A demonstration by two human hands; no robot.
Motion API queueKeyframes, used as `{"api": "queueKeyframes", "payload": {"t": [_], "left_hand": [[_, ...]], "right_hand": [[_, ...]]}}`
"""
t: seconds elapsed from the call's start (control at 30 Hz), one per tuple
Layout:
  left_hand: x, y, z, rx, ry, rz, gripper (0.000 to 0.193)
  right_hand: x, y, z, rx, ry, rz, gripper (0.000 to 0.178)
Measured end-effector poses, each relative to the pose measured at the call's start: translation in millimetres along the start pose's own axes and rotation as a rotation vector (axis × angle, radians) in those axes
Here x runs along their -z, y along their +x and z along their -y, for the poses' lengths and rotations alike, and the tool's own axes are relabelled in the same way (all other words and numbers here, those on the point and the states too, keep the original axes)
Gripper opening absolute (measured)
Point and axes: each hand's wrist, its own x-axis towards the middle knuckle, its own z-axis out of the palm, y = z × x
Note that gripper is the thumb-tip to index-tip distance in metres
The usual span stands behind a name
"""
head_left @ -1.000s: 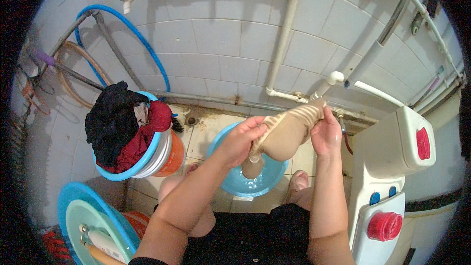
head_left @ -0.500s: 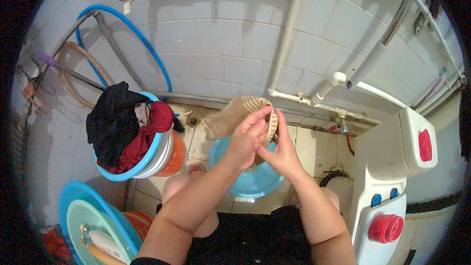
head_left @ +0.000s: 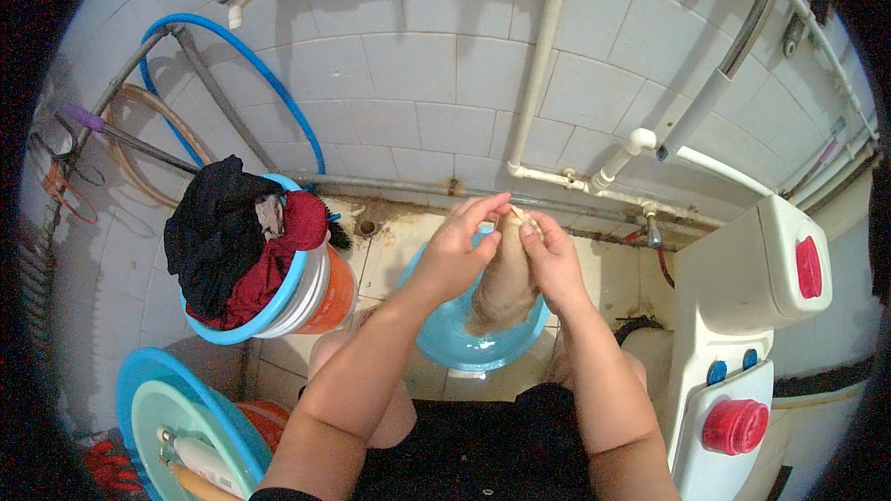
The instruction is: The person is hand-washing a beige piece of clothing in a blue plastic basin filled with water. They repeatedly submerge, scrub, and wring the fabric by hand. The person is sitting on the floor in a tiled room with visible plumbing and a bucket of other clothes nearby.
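Note:
A wet, beige, tube-like cloth [head_left: 506, 278] hangs from my two hands, its kind not plain, and its lower end reaches the water in a light-blue basin [head_left: 429, 341]. My right hand [head_left: 555, 255] pinches the gathered top edge between thumb and fingers. At the left side of that edge, my left hand [head_left: 455, 250] has its fingers bent over the top and its thumb against the fabric. The basin stands on the floor between my knees, with its far side partly behind my hands.
To the left, a blue-rimmed bucket [head_left: 302, 292] is heaped with black cloth [head_left: 218, 232] and dark red cloth [head_left: 251, 283]. Nearer sit nested basins [head_left: 139, 408] holding bottles. White containers with red caps [head_left: 735, 427] stand at the right. Pipes [head_left: 534, 83] run along the tiled wall.
The cloth has swung from lying out to the far left to hanging straight down into the basin. Its striped opening is now gathered at the top, and my right hand has moved slightly right.

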Motion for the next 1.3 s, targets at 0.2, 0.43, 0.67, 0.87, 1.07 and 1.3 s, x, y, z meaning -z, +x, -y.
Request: {"api": "queueKeyframes", "payload": {"t": [0.2,0.43,0.67,0.87,1.07,1.3], "left_hand": [[-5.7,-4.2,9.9,-0.073,0.116,0.068,0.045],[1.1,-1.7,22.2,0.141,-0.068,0.198,0.037],[-7.9,-6.6,-2.3,0.198,0.132,0.127,0.039],[20.4,-1.5,1.8,0.203,0.245,0.075,0.025],[39.2,-2.3,16.2,0.115,-0.096,0.026,0.021],[26.6,-0.7,3.1,0.234,-0.841,-0.085,0.022]], "right_hand": [[7.2,-11.5,41.0,-0.15,0.381,0.08,0.02],[32.3,-6.8,38.5,-0.221,0.588,0.108,0.022],[32.8,-7.9,44.1,-0.286,0.64,0.078,0.017],[35.0,-8.9,47.7,-0.217,0.573,0.099,0.012],[42.6,-5.2,34.1,-0.252,0.4,0.055,0.015],[26.9,-12.6,43.5,-0.197,0.279,0.136,0.017]]}}
